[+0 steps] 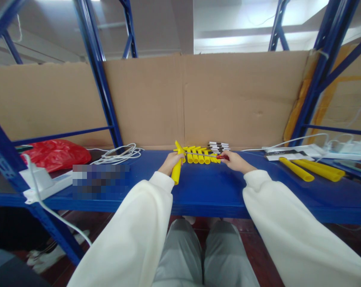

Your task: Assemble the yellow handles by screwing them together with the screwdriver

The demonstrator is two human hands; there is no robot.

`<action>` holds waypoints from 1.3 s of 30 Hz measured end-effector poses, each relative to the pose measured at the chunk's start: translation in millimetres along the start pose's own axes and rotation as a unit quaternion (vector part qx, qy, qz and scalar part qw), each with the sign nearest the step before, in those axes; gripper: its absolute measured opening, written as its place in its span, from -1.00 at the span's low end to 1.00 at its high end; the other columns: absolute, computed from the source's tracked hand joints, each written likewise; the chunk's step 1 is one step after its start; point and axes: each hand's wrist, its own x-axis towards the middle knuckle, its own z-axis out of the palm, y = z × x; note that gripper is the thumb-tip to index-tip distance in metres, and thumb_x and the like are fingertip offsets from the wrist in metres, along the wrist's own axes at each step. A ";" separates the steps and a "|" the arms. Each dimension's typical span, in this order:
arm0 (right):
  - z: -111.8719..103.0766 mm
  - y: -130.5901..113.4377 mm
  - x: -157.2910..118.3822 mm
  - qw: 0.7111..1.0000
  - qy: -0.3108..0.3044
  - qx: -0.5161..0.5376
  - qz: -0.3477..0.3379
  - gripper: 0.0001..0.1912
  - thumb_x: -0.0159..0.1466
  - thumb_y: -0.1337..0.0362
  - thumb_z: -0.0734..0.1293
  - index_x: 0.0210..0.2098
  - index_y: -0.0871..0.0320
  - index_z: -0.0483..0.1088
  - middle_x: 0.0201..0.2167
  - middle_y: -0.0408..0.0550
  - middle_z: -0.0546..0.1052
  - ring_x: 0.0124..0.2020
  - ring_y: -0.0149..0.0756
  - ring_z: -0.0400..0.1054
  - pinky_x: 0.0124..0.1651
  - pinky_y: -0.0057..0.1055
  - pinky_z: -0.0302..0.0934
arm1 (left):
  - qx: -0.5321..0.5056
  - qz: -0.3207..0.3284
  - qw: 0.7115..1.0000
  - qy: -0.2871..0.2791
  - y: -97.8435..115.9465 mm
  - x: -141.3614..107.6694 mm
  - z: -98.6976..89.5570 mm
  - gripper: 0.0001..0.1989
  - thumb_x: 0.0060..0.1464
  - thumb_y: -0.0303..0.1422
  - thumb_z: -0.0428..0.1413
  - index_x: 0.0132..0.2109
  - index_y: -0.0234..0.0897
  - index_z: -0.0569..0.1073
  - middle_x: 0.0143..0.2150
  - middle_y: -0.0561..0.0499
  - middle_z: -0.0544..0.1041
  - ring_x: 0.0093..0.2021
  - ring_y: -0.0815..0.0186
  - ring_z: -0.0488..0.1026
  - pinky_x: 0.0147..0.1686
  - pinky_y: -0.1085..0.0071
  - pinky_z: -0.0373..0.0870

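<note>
Wrapped round a yellow plastic piece with a tubular handle [176, 172], my left hand [170, 162] holds it tilted above the blue shelf. My right hand [234, 161] grips the red handle of a screwdriver [222, 157]. Its thin metal shaft points left, and the tip reaches the upper part of the yellow piece. Just behind the hands, several similar yellow pieces [201, 158] lie side by side in a row. A stack of small black-and-white items [218, 146] stands behind the screwdriver handle; their kind is too small to make out.
Yellow tubes [320, 169] lie at the right, near a white power strip [344, 149] with chargers. On the left are a coiled white cable [120, 154], a red plastic bag [59, 154] and another power strip [53, 187]. A cardboard sheet [228, 95] backs the blue shelf [207, 191].
</note>
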 end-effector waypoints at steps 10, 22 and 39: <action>-3.1 -2.4 -2.0 1.000 0.003 0.001 0.000 -0.87 0.24 0.36 0.28 -0.21 0.10 0.41 -0.28 0.01 0.59 -0.28 -0.22 0.46 -0.17 -0.36 0.28 | 0.015 -0.001 1.000 0.010 1.4 -2.0 -1.1 -0.93 -0.13 -0.55 0.10 -0.46 -0.33 0.42 -0.75 0.12 0.30 -0.72 0.41 0.24 -0.64 0.50 0.17; 3.6 11.0 2.2 1.000 0.020 -0.011 -0.016 -0.83 0.22 0.29 0.33 -0.17 0.07 0.44 -0.29 -0.04 0.60 -0.27 -0.22 0.46 -0.15 -0.37 0.29 | 0.024 0.009 1.000 -0.006 -1.0 -0.3 0.8 -0.92 -0.14 -0.57 0.10 -0.49 -0.33 0.42 -0.74 0.12 0.31 -0.71 0.41 0.25 -0.62 0.50 0.17; -2.3 1.6 -0.6 1.000 0.020 -0.014 0.006 -0.84 0.22 0.30 0.31 -0.18 0.08 0.42 -0.23 0.00 0.60 -0.26 -0.18 0.46 -0.14 -0.33 0.28 | 0.030 0.022 0.999 -0.004 1.8 -5.1 2.1 -0.83 -0.10 -0.60 0.06 -0.55 -0.29 0.35 -0.76 0.13 0.30 -0.73 0.45 0.23 -0.65 0.53 0.16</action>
